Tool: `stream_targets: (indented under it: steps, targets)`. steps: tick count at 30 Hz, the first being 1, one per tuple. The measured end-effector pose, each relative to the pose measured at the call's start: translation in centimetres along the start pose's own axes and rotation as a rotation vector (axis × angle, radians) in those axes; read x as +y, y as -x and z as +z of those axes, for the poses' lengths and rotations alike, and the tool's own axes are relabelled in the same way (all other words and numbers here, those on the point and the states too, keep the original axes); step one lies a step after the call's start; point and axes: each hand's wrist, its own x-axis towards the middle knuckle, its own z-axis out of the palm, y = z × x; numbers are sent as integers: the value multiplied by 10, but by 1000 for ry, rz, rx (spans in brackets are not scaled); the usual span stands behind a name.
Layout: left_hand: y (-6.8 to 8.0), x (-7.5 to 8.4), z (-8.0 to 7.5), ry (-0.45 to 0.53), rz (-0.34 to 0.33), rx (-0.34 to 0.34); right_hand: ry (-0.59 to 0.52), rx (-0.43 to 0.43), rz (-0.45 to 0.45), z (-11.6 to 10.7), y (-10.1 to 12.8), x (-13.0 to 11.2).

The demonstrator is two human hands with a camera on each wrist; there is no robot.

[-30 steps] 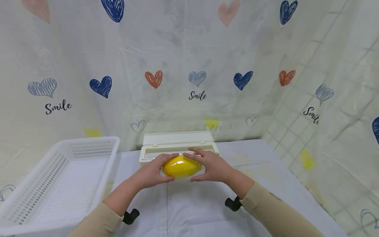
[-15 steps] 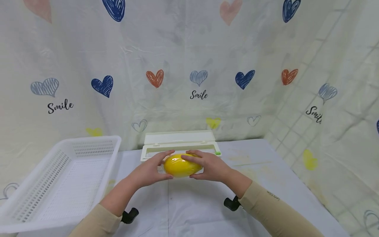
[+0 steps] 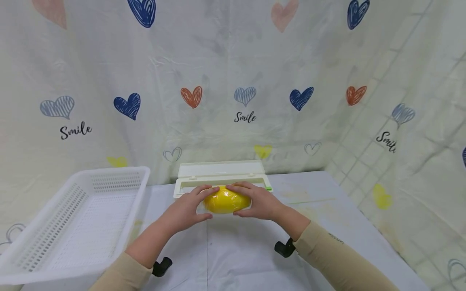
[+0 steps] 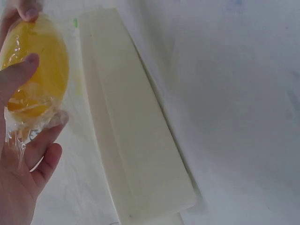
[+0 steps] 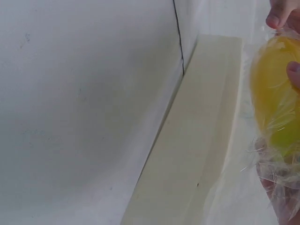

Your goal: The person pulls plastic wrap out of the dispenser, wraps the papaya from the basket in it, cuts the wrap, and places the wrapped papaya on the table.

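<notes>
A yellow oval fruit [image 3: 226, 201] with a smooth skin is wrapped in shiny clear cling film. Fingers of my left hand [image 3: 185, 212] hold its left end, the index on top and the thumb low at the near side. On the opposite end my right hand [image 3: 263, 205] grips it, fingertips over the top and thumb beneath. Loose crumpled cling film [image 4: 18, 136] hangs off one end in the left wrist view. A greenish patch shows on the fruit [image 5: 276, 93] in the right wrist view, where more bunched film [image 5: 279, 180] lies against the right palm.
Behind the hands stands a long cream box [image 3: 222, 169] with its lid raised and a small green piece [image 3: 269, 188] at its right end. To the left is a white perforated plastic basket [image 3: 140, 202]. A heart-printed curtain [image 3: 214, 121] backs the white-covered table [image 3: 236, 258].
The fruit has turned between the hands and risen slightly in view. The right hand's fingers have shifted their place along its top. Box and basket stay put.
</notes>
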Motion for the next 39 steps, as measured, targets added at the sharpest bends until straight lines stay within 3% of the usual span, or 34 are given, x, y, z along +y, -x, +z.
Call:
stream_targets:
  steps: [4, 13, 21, 26, 33, 39]
  targets:
    - [-5, -3, -2, 48, 33, 33, 1, -4, 25, -5, -1, -3]
    - [-12, -9, -8, 176, 10, 20, 247, 125, -21, -9, -4, 0]
    - [-16, -11, -10, 240, -73, -18, 106, 73, -25, -16, 1, 4]
    - [-18, -9, -14, 262, -126, -2, 13, 98, -23, -24, 1, 5]
    - [-23, -11, -22, 301, -49, 10, -31, 96, -10, -31, -2, 7]
    - [-29, -7, -33, 284, -27, 6, -89, 58, 33, -43, -8, 6]
